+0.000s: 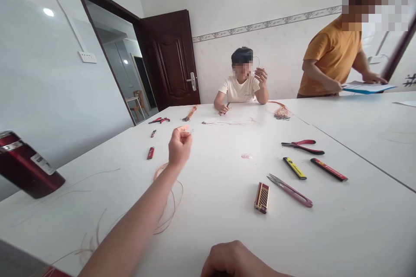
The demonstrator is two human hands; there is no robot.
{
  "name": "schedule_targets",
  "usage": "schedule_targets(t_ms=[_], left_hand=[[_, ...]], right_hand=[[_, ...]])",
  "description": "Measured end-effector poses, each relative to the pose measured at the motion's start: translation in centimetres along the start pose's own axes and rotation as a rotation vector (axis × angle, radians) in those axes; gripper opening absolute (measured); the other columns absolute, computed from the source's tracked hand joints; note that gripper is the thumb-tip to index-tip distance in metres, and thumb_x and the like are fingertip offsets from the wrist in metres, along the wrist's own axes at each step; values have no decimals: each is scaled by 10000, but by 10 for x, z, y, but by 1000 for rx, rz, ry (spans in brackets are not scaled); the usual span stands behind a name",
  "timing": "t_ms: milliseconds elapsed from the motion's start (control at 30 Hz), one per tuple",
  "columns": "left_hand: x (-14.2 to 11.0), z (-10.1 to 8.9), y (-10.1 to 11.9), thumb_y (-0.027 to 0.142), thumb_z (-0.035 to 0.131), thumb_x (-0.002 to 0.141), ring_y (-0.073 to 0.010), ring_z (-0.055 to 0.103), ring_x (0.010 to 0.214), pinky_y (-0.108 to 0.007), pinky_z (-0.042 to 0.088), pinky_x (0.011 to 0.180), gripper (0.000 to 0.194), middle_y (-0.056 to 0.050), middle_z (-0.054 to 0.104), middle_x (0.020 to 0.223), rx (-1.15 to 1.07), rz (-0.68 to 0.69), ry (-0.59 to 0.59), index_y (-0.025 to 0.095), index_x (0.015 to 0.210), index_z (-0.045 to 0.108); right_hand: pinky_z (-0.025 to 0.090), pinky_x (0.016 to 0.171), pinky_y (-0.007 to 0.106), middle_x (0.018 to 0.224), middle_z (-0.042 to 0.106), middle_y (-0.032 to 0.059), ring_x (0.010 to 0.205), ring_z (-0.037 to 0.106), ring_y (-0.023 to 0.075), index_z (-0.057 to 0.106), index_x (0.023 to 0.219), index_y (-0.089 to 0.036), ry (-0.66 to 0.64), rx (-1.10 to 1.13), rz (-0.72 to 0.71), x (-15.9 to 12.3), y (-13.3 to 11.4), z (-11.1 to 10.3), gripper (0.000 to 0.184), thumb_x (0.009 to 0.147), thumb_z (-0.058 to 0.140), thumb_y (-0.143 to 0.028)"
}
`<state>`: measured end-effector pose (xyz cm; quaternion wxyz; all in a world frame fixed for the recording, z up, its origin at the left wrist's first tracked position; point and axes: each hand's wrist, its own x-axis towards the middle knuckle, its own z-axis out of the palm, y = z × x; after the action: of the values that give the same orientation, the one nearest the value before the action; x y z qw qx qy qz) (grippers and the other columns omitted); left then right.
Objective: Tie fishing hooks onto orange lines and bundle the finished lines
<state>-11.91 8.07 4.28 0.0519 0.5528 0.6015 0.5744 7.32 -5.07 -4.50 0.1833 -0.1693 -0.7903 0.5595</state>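
Your left hand (180, 148) is raised over the white surface (338, 242), its fingers (183, 135) pinched on a small pale sliver (190, 130). Loose copper wire (170, 199) lies below those fingers, red-handled pliers (302, 147) off to their right. Your right hand (232, 260) curls at the bottom edge; whether it grips anything, you cannot tell.

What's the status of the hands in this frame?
Left hand raised, pinching small pale item, too small to identify. Right hand closed at lower edge of view. Thin coppery wire loop on white table, beneath left forearm.
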Motion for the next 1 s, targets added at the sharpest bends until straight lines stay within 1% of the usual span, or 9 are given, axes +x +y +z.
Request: schedule_targets(t_ms=[67,167,233,267,400,533,700,833,1000], left_hand=[[-29,17,25,237,525,747,-139,609,775,-273,481,696,342,-25,605,848,-152,6,-77,190,1077,449],[-74,29,54,255,532,751,-133,622,744,-263,490,668,319,-23,595,824,-347,-33,-192,178,1053,464],[-97,29,66,223,583,720,-121,610,757,-261,480,707,320,-4,577,813,-613,-192,-300,192,1027,496],[-105,28,70,212,601,708,-116,602,761,-257,475,717,325,2,574,812,-695,-261,-324,202,1019,508],[-123,23,76,181,622,695,-117,588,766,-264,473,735,284,11,565,805,-806,-357,-381,208,964,537],[-128,24,74,160,602,716,-105,574,757,-242,481,697,219,16,548,788,-798,-350,-459,205,918,532],[-134,23,71,148,584,735,-88,556,780,-224,471,725,186,22,541,797,-749,-321,-481,210,898,520],[-137,22,70,152,580,738,-99,549,791,-238,474,713,176,16,533,812,-717,-294,-485,208,889,509],[-138,23,68,146,573,739,-108,540,784,-253,478,686,157,11,514,810,-751,-288,-527,198,867,499]], right_hand=[[417,529,169,691,613,27,588,534,95,658,803,-144,167,109,79,0,-10,-8,176,722,528,-232],[441,545,200,677,574,10,584,522,94,592,821,-145,583,223,102,-1,-31,-34,166,761,495,-266],[458,593,223,745,580,17,634,540,103,566,857,-152,795,251,104,-4,-44,-54,180,777,492,-296],[463,621,234,799,589,24,682,556,114,559,887,-160,840,259,121,-6,-48,-63,195,778,502,-310],[461,718,264,975,586,33,821,574,142,550,982,-196,845,332,172,-15,-48,-75,253,782,523,-348],[456,738,276,937,592,33,805,565,139,576,962,-197,844,400,156,-20,-38,-70,255,778,543,-370],[450,761,288,954,582,26,825,547,138,585,922,-209,818,529,134,-22,-34,-69,229,757,583,-367],[450,736,264,862,584,-3,773,550,118,588,845,-215,862,446,99,-24,-32,-67,173,755,589,-364],[443,737,257,934,590,10,789,541,117,593,946,-231,835,402,104,-23,-31,-64,231,762,580,-369]])
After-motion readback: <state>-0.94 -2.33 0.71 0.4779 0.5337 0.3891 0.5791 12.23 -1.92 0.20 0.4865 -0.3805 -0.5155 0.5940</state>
